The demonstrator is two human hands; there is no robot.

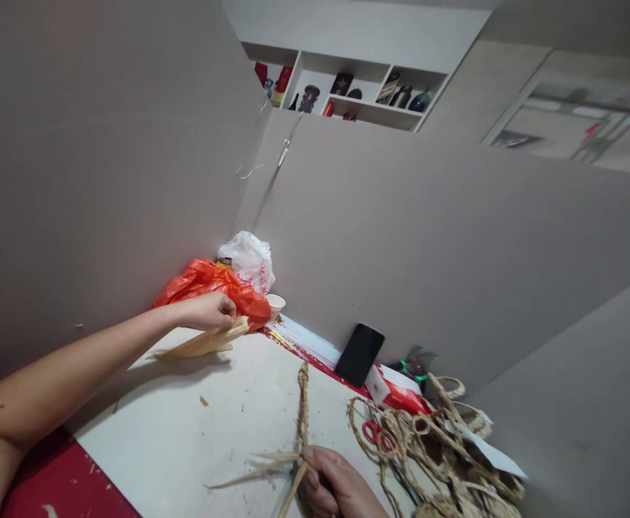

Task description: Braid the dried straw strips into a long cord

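Note:
My left hand (207, 311) reaches far left to a bundle of pale dried husk strips (201, 344) lying on the white table (185, 432), fingers closed on the bundle's end beside an orange plastic bag (207, 283). My right hand (334, 485) at the bottom edge is closed on the near end of a braided straw rope (303, 403), where loose husk ends (255, 467) stick out to the left. The braid runs away from me across the table.
A white plastic bag (247, 260) and a small cup (275, 304) sit in the corner. A black phone (359, 354) leans on the grey partition. Red-handled scissors (375, 433) and coils of braided rope (444, 446) lie at right. Shelves (347, 90) hang above.

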